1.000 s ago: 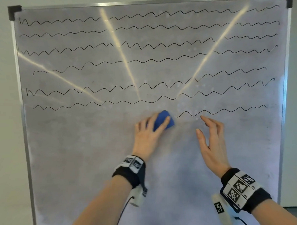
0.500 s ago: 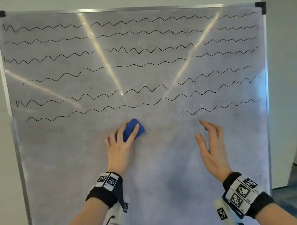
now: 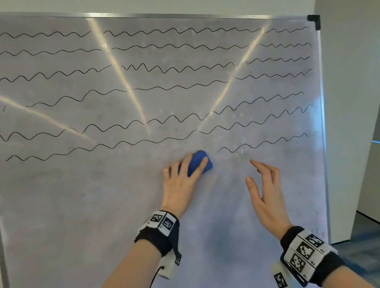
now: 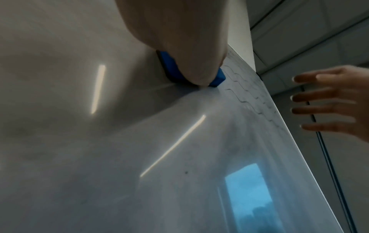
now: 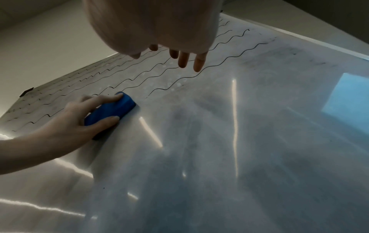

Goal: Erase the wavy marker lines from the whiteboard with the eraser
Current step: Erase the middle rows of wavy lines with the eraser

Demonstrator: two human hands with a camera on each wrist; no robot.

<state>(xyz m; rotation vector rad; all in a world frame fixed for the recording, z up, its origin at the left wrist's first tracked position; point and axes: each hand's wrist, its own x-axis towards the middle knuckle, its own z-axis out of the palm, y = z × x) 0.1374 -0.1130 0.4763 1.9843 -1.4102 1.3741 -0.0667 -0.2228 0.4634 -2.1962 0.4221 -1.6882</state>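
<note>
The whiteboard (image 3: 101, 211) carries several black wavy lines (image 3: 161, 88) across its upper half; its lower half is wiped and smudged grey. My left hand (image 3: 184, 182) grips a blue eraser (image 3: 199, 163) and presses it flat on the board, just left of the start of the short lowest line (image 3: 260, 143). The right wrist view shows the thumb and fingers of that left hand (image 5: 69, 124) round the eraser (image 5: 113, 110). My right hand (image 3: 266, 190) hovers open beside it, fingers (image 5: 183, 59) spread in front of the board, holding nothing.
The board's metal frame with a black corner cap (image 3: 314, 21) ends at the right. Beyond it are a pale wall (image 3: 352, 116) and a blue-grey carpet floor (image 3: 371, 245). Bright light streaks and a blue window reflection (image 5: 347, 93) lie on the board.
My left hand swept the eraser to the left and has come back right, close to the short lowest line's left end. The right hand has hardly moved. The head view has turned rightward.
</note>
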